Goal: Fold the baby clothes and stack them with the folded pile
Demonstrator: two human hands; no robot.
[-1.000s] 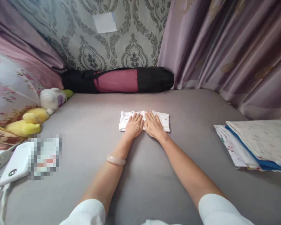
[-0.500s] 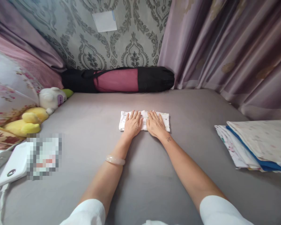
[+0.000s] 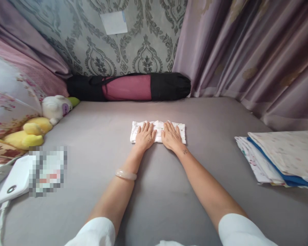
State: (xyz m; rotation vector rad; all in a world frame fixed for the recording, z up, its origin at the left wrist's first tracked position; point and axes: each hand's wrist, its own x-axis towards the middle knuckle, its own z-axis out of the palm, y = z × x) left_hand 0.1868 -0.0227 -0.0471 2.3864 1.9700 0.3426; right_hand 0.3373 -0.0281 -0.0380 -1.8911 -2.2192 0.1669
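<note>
A white cloth [image 3: 157, 131] with small prints lies folded into a narrow rectangle on the grey bed sheet [image 3: 154, 184]. My left hand [image 3: 145, 135] rests flat on its left half, palm down, fingers stretched out. On the right half lies my right hand [image 3: 171, 136], also palm down with its fingers spread. Between the two hands a strip of the cloth shows, and its ends stick out on either side. What is under the palms is hidden. A pale bangle [image 3: 126, 174] circles my left forearm.
Folded fabrics [image 3: 279, 157] are stacked at the right. A black and pink roll bag [image 3: 128, 87] lies along the wall. Plush toys [image 3: 56, 108], a white power bank [image 3: 17, 177], cables and a power strip [image 3: 0, 174] are at the left. Curtains [image 3: 220, 51] hang at the right.
Both hands have slid slightly outward over the cloth, so the gap between them is a little wider. The cloth stays in place.
</note>
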